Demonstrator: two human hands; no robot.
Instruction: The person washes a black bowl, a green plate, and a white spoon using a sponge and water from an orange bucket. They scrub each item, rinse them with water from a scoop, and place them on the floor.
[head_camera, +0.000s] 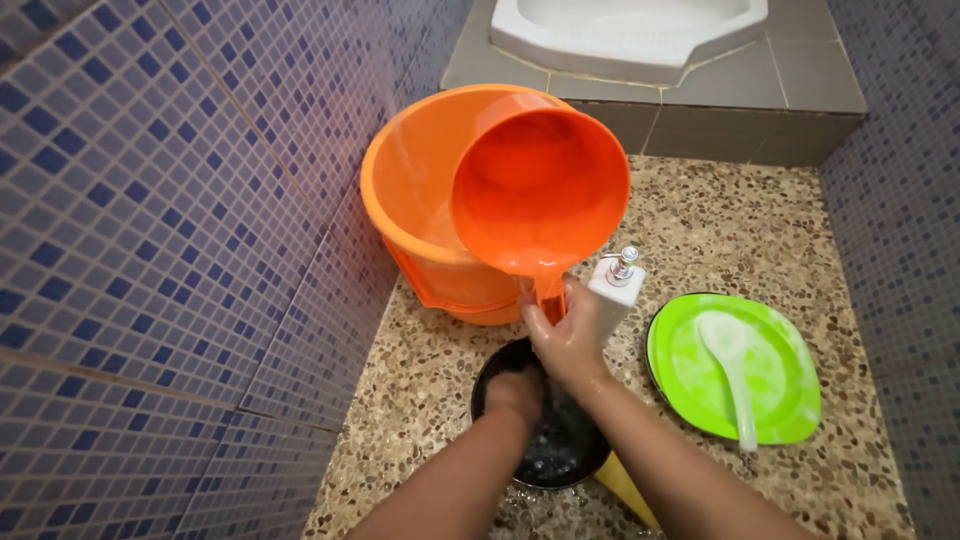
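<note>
Gripping the handle of one orange dipper (540, 185), the right hand (566, 335) has its fingers wrapped and pressed tight around it; the dipper is tilted mouth-forward toward the camera, above the floor and in front of the bucket. Water runs off its lower lip down past the hand.

Left hand (515, 392): inside one dark round pan (545, 455) on the floor, directly below the dipper. Fingers curl down into the pan; whether they clasp anything I cannot tell, since wet glare hides the fingertips.

Count of other items:
- One orange bucket (410, 190), against the tiled wall, partly hidden behind the dipper.
- One white pump bottle (617, 290), upright, just beside the right hand on its right.
- One green plate (775, 385), on the floor to the right, apart from the pan.
- One white ladle-shaped spoon (733, 365), lying in the plate, bowl up, handle pointing toward the camera.
- One yellow object (625, 488), partly hidden under the right forearm, touching the pan's near rim; kind not clear.
- One white squat toilet (630, 35) on a raised grey step at the far end.

Floor: pebbled, wet around the pan.
</note>
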